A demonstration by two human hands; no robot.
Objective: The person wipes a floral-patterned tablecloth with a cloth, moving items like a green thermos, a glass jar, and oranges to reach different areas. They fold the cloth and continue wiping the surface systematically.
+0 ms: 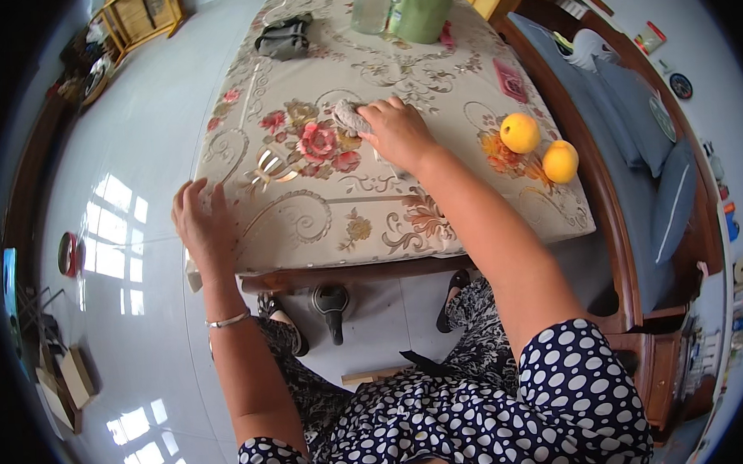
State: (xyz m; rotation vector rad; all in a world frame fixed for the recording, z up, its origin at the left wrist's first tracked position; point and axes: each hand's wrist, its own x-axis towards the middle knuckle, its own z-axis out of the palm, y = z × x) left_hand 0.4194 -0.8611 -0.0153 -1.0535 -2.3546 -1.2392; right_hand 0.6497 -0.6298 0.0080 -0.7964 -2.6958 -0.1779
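My right hand [399, 137] is closed around a crumpled greyish cloth [350, 119] and presses it onto the flower-patterned tablecloth [371, 215], near a printed red rose. Part of the cloth is hidden under my fingers and palm. At the left front corner, my left hand [203, 225] rests on the table's edge, its fingers bent and spread with nothing in them. To the right of my right forearm lie two round yellow-orange fruits [520, 133], close to the table's right side.
Farther back on the table are a dark grey pouch [283, 38], a green container [423, 16], a clear jug [372, 6] and a pink flat item [510, 80]. A wooden sofa with blue cushions [675, 198] borders the right side. Left is shiny tiled floor [146, 101].
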